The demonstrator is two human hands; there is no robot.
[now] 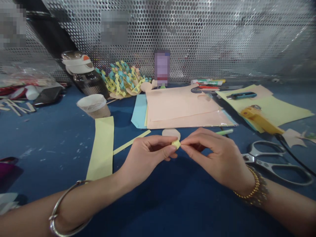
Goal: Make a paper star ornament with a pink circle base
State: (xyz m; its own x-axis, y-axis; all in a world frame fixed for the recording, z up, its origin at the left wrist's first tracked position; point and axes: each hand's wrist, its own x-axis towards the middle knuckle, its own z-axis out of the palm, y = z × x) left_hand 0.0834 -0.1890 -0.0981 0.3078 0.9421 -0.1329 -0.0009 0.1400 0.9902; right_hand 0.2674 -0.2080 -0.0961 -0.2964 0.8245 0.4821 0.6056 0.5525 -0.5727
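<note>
Between the thumb and fingers of my left hand (150, 151) is a small folded piece of yellow paper (176, 144). The fingertips of my right hand (214, 154) are pinched together at its right edge, touching it. Just behind the fingers lies a pale paper disc (170, 133), partly covered by my left hand. A thin yellow paper strip (130, 143) rests to the left of that hand, and a wide yellow paper band (102, 148) lies beyond it, its near end behind my left forearm.
Pink sheets (177, 103) lie on blue paper behind my hands. To the right are large scissors (269, 161), a yellow glue gun (261, 120) with a cord, and a utility knife (242, 95). At the left stand a paper cup (95, 105), a dark bottle (86, 75) and curled paper pieces (123, 79).
</note>
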